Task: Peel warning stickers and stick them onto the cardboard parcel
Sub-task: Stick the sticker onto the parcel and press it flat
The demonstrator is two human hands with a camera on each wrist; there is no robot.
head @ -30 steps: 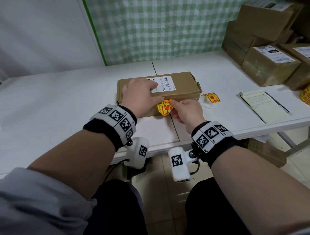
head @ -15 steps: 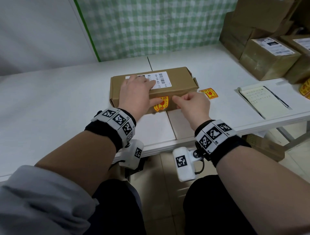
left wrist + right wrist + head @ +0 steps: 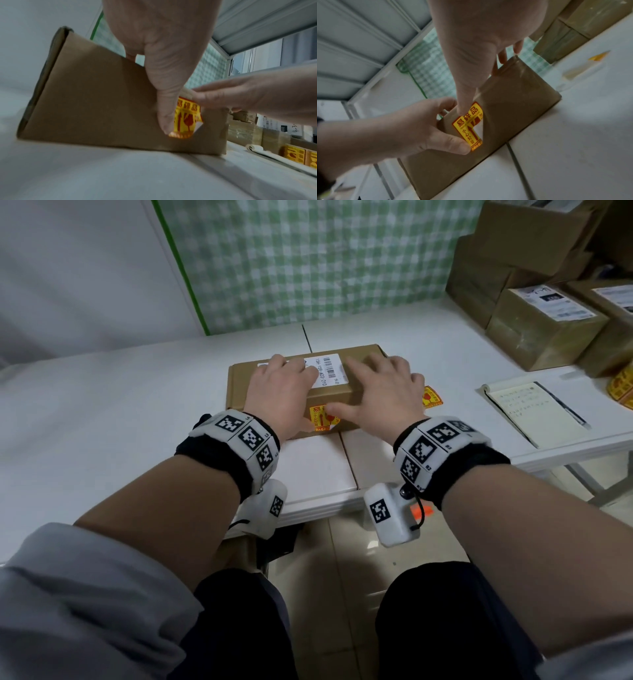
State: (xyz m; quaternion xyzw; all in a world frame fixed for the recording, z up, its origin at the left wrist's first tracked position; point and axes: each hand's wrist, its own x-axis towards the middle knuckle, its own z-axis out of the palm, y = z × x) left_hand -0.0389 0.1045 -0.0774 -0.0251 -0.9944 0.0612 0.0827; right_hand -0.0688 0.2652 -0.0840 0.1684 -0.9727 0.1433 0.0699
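Observation:
The brown cardboard parcel [image 3: 239, 390] [image 3: 94, 101] [image 3: 513, 108] lies near the table's front edge, with a white shipping label on top. A yellow and red warning sticker [image 3: 322, 421] [image 3: 187, 119] [image 3: 469, 125] sits on its front face, and a white patch shows at the sticker's lower right corner. My left hand [image 3: 277, 392] [image 3: 393, 132] holds the parcel over its top front edge, thumb on the sticker's lower left. My right hand [image 3: 380, 395] [image 3: 257, 97] lies flat on the top with fingers spread, its thumb pressing the sticker's upper part.
A second warning sticker [image 3: 432, 398] lies on the white table [image 3: 102, 412] right of the parcel. Farther right are a notepad with a pen [image 3: 534, 412] and more yellow stickers [image 3: 624, 386]. Stacked parcels [image 3: 544, 330] fill the back right corner.
My right hand has stopped pinching the sticker and moved up onto the parcel's top, its thumb now pressing the sticker against the front face. The left hand stays on the parcel.

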